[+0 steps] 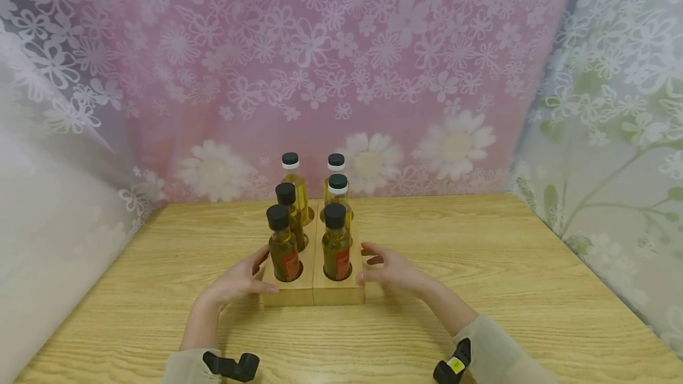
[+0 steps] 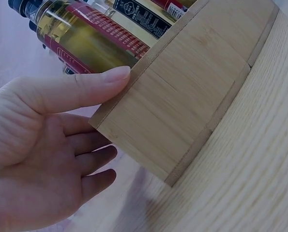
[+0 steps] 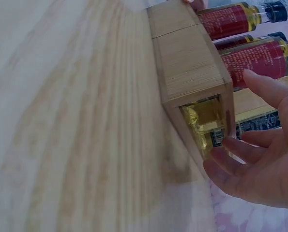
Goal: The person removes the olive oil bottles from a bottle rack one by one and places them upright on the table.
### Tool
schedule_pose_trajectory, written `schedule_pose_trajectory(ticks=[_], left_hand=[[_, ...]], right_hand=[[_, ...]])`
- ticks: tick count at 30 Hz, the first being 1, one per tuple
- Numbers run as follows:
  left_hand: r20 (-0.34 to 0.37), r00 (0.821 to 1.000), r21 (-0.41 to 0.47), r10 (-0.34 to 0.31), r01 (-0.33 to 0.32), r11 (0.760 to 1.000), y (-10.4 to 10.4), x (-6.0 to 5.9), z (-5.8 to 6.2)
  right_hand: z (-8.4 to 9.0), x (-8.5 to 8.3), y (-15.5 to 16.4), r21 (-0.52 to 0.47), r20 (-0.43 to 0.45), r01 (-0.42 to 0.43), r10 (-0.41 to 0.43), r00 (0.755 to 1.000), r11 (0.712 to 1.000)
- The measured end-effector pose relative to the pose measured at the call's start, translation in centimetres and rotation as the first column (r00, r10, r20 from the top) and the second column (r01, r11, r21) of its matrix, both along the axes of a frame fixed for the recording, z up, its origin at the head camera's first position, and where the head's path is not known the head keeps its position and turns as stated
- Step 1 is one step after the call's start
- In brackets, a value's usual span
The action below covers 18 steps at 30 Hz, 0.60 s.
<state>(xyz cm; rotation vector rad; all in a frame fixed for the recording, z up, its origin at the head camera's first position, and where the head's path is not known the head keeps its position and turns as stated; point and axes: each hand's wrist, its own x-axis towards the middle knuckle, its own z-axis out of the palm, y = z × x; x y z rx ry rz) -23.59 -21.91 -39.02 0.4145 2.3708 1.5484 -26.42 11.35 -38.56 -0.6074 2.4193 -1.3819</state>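
Observation:
Two wooden bottle racks stand side by side, their long sides meeting: a left rack (image 1: 288, 297) and a right rack (image 1: 339, 296). Each bears three bottles in round holes. The front bottles, left (image 1: 284, 256) and right (image 1: 336, 256), have black caps and red labels; clear bottles (image 1: 302, 194) with white-collared dark caps stand farther back. My left hand (image 1: 240, 280) lies along the left rack's outer side, its thumb on the front top edge, fingers extended. At the right rack's outer side is my right hand (image 1: 397, 271), fingers spread and loosely bent; in the right wrist view its fingertips are by the rack's open side.
The wood-grain table (image 1: 453, 253) reaches out around the racks. Behind it hangs a pink floral curtain (image 1: 320, 76), close to the rear bottles. Pale patterned curtains flank it left (image 1: 53, 194) and right (image 1: 613, 153). A wrist camera (image 1: 232, 366) sits on each sleeve.

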Motion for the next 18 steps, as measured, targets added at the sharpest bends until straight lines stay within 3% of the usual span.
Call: schedule_pose_trajectory(ticks=[9, 18], left_hand=[[0.003, 1.0, 0.028, 0.0, 0.0, 1.0, 0.2, 0.0, 0.0], [-0.002, 1.0, 0.018, 0.011, -0.011, 1.0, 0.0, 0.0, -0.1]], right_hand=[[2.8, -0.5, 0.0, -0.182, -0.073, 0.091, -0.106, 0.992, 0.979], [5.3, -0.3, -1.1, -0.291, -0.07, 0.064, -0.088, 0.994, 0.955]])
